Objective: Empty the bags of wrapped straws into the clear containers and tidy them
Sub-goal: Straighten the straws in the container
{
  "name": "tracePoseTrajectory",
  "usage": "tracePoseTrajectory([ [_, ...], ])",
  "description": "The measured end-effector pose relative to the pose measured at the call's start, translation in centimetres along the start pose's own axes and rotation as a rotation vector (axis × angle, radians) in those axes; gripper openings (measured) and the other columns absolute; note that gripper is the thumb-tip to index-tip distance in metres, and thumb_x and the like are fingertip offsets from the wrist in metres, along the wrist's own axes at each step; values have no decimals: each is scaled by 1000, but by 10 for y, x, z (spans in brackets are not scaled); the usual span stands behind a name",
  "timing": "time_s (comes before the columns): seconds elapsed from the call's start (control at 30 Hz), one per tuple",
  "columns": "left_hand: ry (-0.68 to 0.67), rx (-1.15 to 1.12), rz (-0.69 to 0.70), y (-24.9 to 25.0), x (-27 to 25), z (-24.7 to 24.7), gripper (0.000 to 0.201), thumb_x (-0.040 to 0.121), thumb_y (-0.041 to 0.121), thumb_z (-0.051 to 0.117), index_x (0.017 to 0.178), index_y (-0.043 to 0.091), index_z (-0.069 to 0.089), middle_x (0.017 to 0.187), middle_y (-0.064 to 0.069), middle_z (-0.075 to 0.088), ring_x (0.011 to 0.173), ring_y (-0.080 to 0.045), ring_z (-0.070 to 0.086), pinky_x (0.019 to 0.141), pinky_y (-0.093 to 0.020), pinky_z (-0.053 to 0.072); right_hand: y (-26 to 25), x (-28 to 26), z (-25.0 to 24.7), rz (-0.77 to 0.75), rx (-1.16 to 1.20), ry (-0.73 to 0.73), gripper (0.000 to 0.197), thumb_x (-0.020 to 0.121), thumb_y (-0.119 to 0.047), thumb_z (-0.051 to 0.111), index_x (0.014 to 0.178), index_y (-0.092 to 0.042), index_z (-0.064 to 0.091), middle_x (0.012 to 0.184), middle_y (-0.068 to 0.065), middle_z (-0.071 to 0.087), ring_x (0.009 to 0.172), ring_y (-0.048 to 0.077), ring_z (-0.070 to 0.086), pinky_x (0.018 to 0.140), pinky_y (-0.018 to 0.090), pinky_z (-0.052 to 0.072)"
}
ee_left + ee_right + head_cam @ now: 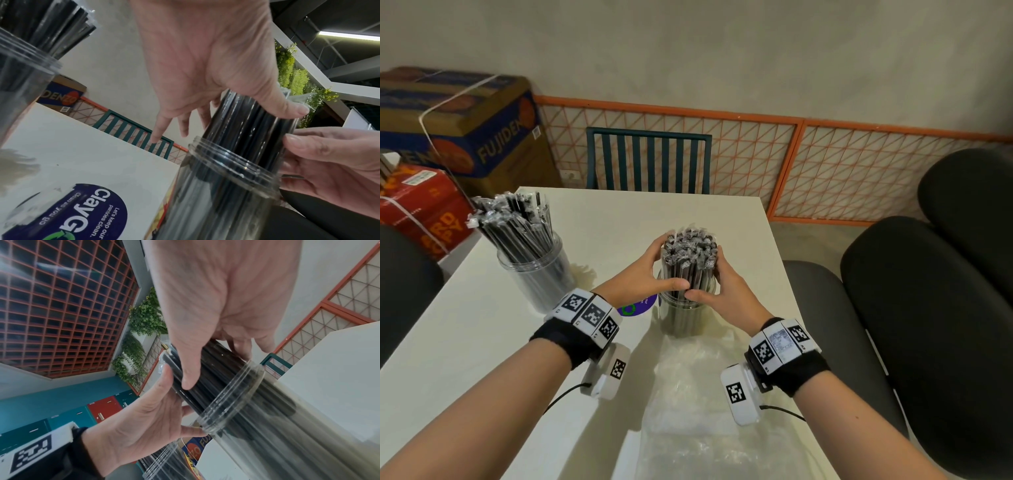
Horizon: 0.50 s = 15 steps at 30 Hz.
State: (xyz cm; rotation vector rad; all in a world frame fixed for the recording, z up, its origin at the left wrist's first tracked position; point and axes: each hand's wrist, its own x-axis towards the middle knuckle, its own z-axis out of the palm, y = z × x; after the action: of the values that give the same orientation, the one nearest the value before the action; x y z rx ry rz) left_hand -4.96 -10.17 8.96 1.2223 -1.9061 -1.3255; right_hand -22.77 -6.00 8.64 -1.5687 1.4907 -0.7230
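left hand (650,270) + right hand (717,286) cupped round upright bundle of black wrapped straws (690,255) | standing in near clear round plastic container (683,317) | white table (482,342)

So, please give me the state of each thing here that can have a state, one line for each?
Near container: upright, lid off, full of straws.
Straw bundle: standing in it, held together by both hands.
Far container: upright, open, its straws leaning to the left.
Plastic bag: empty, flat on the table.
Left hand: curled round the bundle.
Right hand: curled round the bundle.
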Motion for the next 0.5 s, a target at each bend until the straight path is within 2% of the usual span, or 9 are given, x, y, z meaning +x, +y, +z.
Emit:
tracePoseTrajectory([
  [0.07, -2, 12, -9, 2, 0, 2, 101, 65, 43, 69, 146, 27, 11, 132, 18, 33, 122, 0, 35, 79, 4, 33, 1, 0, 0, -3, 6, 5, 105, 80, -28, 72, 151, -14, -4, 154, 2, 30, 141, 16, 29, 116, 36, 27],
  [0.13, 0, 24, -16, 3, 1, 5, 87, 78, 30, 68, 145, 25, 13, 131, 17, 35, 121, 0, 36, 78, 6, 33, 0, 0, 1, -14, 20, 15, 102, 81, -28, 71, 151, -15, -1, 153, 2, 32, 141, 17, 31, 116, 40, 29],
  [0.23, 9, 54, -26, 5, 1, 5, 74, 87, 24, 61, 145, 24, 15, 131, 17, 35, 119, 1, 36, 74, 9, 32, -4, 0, -1, -21, 43, 35, 95, 85, -26, 67, 151, -17, -1, 156, 1, 25, 143, 16, 25, 118, 35, 23],
  [0.3, 16, 48, -36, 5, -1, 4, 75, 86, 22, 62, 145, 23, 16, 132, 16, 36, 120, 0, 36, 80, 5, 32, -5, 1, -3, -15, 56, 37, 95, 86, -26, 66, 151, -17, -3, 158, 1, 20, 145, 16, 20, 119, 33, 20],
  [0.33, 19, 42, -43, 5, -1, 4, 77, 85, 23, 63, 145, 22, 15, 135, 13, 36, 121, -2, 37, 87, 0, 32, -4, 1, -4, -14, 52, 32, 97, 85, -25, 67, 150, -16, -4, 158, 1, 19, 146, 16, 19, 119, 33, 20],
  [0.4, 35, 30, -63, 5, -3, 3, 82, 82, 24, 67, 146, 23, 14, 142, 7, 36, 125, -6, 36, 100, -19, 31, -1, 0, -5, -14, 40, 24, 102, 82, -24, 70, 150, -15, -5, 158, 2, 18, 145, 16, 19, 119, 34, 21],
  [0.5, 53, 25, -99, 1, -6, 2, 90, 78, 31, 71, 146, 28, 11, 151, 2, 29, 136, -17, 31, 110, -34, 29, 5, -2, -7, 7, 35, 12, 107, 79, -25, 73, 150, -14, -6, 159, 3, 17, 146, 17, 18, 119, 35, 21],
])
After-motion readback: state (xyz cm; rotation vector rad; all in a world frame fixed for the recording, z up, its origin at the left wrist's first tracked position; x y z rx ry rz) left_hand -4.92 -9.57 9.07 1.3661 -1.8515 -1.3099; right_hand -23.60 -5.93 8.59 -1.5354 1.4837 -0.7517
